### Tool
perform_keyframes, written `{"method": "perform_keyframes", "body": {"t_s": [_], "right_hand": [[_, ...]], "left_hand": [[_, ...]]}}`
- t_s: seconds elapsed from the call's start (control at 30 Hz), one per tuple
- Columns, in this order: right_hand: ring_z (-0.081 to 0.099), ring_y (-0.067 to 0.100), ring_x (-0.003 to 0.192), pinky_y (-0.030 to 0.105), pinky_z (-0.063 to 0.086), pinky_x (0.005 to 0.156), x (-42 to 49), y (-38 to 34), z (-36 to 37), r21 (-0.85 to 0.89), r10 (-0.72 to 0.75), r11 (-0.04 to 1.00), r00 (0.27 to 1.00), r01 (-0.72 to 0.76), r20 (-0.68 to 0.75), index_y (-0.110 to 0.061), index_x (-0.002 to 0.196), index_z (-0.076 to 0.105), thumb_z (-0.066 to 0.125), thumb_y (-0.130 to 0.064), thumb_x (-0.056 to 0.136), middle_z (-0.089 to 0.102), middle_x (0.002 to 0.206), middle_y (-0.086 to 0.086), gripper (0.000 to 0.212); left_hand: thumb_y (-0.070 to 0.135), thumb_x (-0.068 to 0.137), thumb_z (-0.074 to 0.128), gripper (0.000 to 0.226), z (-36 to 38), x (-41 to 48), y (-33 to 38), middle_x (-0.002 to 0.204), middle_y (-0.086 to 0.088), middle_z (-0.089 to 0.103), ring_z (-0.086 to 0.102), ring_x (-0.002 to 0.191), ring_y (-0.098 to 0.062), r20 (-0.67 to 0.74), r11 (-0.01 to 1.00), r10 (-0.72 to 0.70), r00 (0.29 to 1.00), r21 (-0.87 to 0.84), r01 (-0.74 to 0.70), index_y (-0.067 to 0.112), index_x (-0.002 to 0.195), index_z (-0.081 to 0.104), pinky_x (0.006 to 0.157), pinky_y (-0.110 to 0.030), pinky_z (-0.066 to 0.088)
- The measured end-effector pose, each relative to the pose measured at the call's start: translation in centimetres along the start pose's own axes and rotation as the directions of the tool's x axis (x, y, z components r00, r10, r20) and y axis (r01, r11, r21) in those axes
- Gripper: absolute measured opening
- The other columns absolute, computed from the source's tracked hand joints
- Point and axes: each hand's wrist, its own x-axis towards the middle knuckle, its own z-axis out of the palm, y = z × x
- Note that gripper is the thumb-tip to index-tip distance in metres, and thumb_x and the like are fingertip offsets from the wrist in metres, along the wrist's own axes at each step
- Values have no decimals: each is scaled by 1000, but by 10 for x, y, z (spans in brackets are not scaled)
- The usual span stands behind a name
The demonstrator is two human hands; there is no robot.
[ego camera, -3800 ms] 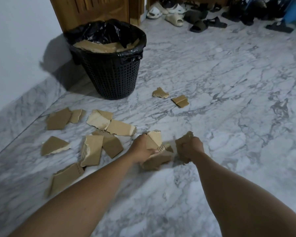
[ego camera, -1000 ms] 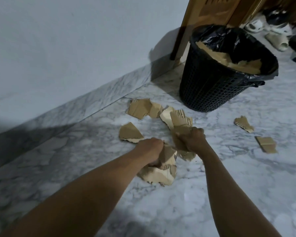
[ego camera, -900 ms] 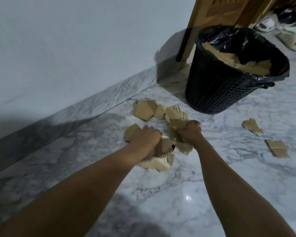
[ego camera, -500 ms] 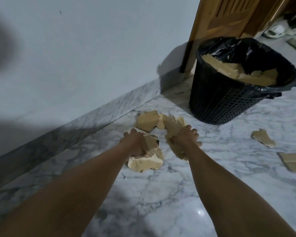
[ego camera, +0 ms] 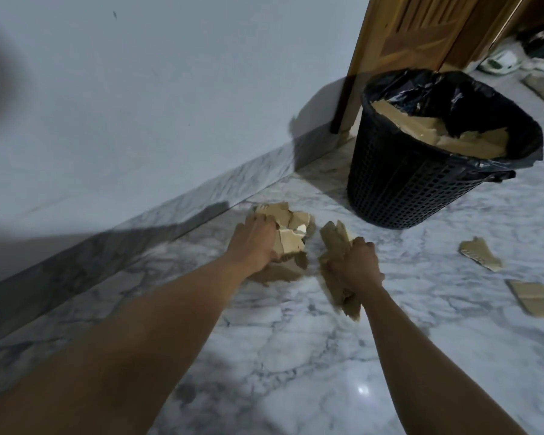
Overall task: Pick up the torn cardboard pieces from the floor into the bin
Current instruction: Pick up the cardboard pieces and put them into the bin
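Observation:
My left hand (ego camera: pixel 254 243) presses on and grips a bunch of torn brown cardboard pieces (ego camera: pixel 291 237) low over the marble floor, near the wall's skirting. My right hand (ego camera: pixel 355 265) is closed on a second bunch of cardboard pieces (ego camera: pixel 335 243) that sticks out above and below the fist. The black mesh bin (ego camera: pixel 415 186) with a black liner stands up and to the right of both hands, with cardboard (ego camera: pixel 446 136) lying inside it. Two loose cardboard pieces lie on the floor to the right: one torn piece (ego camera: pixel 479 254) and one flatter piece (ego camera: pixel 531 298).
A grey wall (ego camera: pixel 139 105) with a marble skirting runs along the left. A wooden door frame (ego camera: pixel 399 42) stands behind the bin. Shoes and sandals (ego camera: pixel 515 61) lie at the far right beyond the bin. Marble floor (ego camera: pixel 296 356) spreads in front of me.
Both hands have moved forward toward the wall and bin, gathering the scattered pieces into two bunches. The left hand has reached onto the pieces nearest the skirting.

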Motion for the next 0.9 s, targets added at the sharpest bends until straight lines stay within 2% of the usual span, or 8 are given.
{"method": "perform_keyframes", "body": {"t_s": [0.1,0.27,0.47,0.6,0.67,0.73,0.83,0.9], "right_hand": [[54,22,79,38,41,74,-11,-4,8,28,-250,968,968,250,2,-26,87,39,67,-41,78,55,83,-6,33],[56,16,68,30,41,52,4,5,4,121,-386,917,922,381,18,-20,89,44,71,-38,80,58,77,-4,33],[66,28,76,36,52,62,43,36,-9,322,-121,933,984,159,-133,-8,97,60,76,-42,80,68,85,7,41],[60,36,99,41,47,77,55,71,-46,246,2,968,977,52,-215,-7,98,60,68,-50,81,62,96,12,47],[40,37,125,55,34,101,58,90,-74,89,138,989,957,-119,-256,-9,112,59,61,-52,80,48,125,15,54],[17,38,143,67,15,111,75,141,-98,-20,263,962,944,-273,-201,-15,130,51,60,-57,81,28,151,13,65],[12,41,146,72,13,111,121,246,-104,-155,335,920,927,-361,-169,-29,147,35,40,-97,60,26,158,13,111],[18,40,146,64,16,115,92,231,-122,-88,360,923,922,-374,-142,-19,151,32,49,-76,82,29,156,19,91]], "left_hand": [[55,68,80,86,-2,23,-6,143,-7,36,33,130,-31,82,994,-3,997,111,-6,11,135,49,100,-50,38],[60,66,80,96,-6,61,-7,163,-2,-17,-12,149,-36,335,975,43,941,189,-112,12,142,47,118,-61,7],[56,59,86,123,-1,89,1,160,-3,-29,-9,149,-38,468,974,-1,884,200,-104,17,156,20,119,-58,11],[63,50,87,126,-1,98,4,164,-6,-3,16,146,-40,498,973,-36,867,215,-83,21,152,28,116,-55,25],[65,44,87,123,-1,100,5,156,-6,24,30,140,-38,496,975,-46,867,212,-70,20,146,38,112,-52,32],[67,40,87,122,-1,103,8,152,-5,31,34,137,-34,500,973,-49,864,218,-71,21,143,42,111,-47,36],[65,43,88,118,-4,101,18,148,-6,34,39,133,-31,492,968,-54,869,238,-74,22,144,43,107,-43,40],[61,46,89,112,-6,98,26,142,-6,37,41,129,-30,486,963,-35,873,251,-101,22,142,46,104,-44,42]]}}
